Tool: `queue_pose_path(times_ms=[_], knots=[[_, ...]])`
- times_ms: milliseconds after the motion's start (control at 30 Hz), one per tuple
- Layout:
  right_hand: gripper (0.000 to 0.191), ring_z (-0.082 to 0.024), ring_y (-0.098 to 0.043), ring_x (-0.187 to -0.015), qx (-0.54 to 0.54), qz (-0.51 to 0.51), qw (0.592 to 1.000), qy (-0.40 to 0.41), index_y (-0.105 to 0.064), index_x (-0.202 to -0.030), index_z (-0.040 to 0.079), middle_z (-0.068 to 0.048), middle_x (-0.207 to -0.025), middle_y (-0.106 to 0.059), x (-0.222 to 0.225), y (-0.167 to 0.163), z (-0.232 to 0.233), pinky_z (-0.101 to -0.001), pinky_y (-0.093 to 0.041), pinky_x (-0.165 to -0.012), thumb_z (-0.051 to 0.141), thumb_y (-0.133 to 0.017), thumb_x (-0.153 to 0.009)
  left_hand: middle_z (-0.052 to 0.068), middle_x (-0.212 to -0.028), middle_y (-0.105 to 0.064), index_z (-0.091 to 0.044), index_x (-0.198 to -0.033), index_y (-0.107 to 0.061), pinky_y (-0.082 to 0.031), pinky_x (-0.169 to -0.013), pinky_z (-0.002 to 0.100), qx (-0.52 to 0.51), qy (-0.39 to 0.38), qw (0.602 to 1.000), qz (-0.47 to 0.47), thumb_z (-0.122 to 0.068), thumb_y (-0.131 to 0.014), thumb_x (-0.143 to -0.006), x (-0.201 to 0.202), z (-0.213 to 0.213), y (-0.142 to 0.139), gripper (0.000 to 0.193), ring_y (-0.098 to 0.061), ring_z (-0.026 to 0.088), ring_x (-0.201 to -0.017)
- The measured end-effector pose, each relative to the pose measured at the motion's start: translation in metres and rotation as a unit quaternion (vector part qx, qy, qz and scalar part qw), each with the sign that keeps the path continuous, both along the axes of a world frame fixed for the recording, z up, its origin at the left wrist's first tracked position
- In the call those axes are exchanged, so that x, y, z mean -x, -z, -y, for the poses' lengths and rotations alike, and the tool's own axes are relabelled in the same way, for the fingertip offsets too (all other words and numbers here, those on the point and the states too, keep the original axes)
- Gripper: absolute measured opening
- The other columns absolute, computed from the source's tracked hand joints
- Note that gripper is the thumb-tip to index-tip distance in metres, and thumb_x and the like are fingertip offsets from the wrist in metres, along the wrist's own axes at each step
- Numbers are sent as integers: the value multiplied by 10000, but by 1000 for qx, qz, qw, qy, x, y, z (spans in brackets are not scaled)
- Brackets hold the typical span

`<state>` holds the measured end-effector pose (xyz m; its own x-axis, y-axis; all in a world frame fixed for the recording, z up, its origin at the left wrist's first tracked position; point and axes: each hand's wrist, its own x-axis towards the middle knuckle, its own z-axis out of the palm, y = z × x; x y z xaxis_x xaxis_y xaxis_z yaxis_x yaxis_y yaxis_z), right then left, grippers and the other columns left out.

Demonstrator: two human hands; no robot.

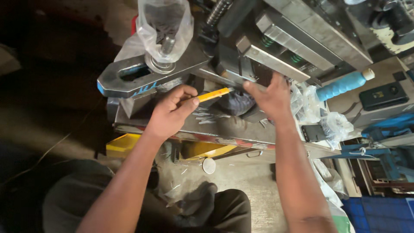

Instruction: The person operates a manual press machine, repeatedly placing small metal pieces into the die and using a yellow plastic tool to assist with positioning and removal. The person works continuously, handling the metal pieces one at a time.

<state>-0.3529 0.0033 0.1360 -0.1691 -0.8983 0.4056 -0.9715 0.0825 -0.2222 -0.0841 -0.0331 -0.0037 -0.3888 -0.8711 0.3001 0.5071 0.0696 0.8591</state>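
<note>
The left hand [169, 113] is closed around a slim yellow tool [213, 94], pinched between thumb and fingers near its rear end, so that the shaft points to the right and slightly up toward the steel die block [258, 56]. The tool's tip lies just beside the fingertips of the right hand [269, 96], which is held partly open with fingers spread against the lower face of the die block; it grips nothing that can be made out. Both hands hover over the front part of the metal worktop [224, 129], where small pale metal slivers [206, 116] lie scattered near the middle, below the tool.

At the worktop's left end sits a slotted steel clamp arm [129, 75] with a bolt and washer [163, 60], and a clear plastic bag [166, 21] stands over the bolt. Toward the right, past the right hand, crumpled clear bags [334, 125] lie near a blue-wrapped cylindrical handle [343, 85]. A small round disc [209, 165] lies on the floor below the worktop's front edge.
</note>
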Motion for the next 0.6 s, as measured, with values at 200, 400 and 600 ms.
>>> queue_pose_path(times_ms=[200, 400, 600], knots=[[984, -512, -513, -1294, -33, -91, 995, -35, -365, -1558, -5, -333, -1433, -533, 18, -2, 11, -532, -400, -1089, 559, -779, -867, -40, -937, -611, -42, -1166, -625, -474, -770, 209, 20, 9, 1000, -4, -109, -667, -1009, 0, 2, 2, 175, -542, 28, -851], [971, -509, -583, -1183, -58, -114, 992, 19, -382, -1547, 4, -302, -1323, -610, 16, 7, 10, -563, -431, -1049, 602, -754, -878, -47, -941, -610, -44, -1179, -624, -472, -768, 208, 14, 7, 1000, -8, -112, -674, -1002, -2, 1, 0, 196, -541, 22, -854], [924, -466, -605, -1167, 29, -139, 989, -28, -478, -1471, 2, -246, -1326, -652, 14, 11, -4, -551, -452, -1025, 580, -794, -824, -51, -940, -616, -47, -1161, -637, -468, -764, 201, 17, -6, 1000, 9, -101, -684, -991, -2, 0, -1, 184, -540, 20, -851]])
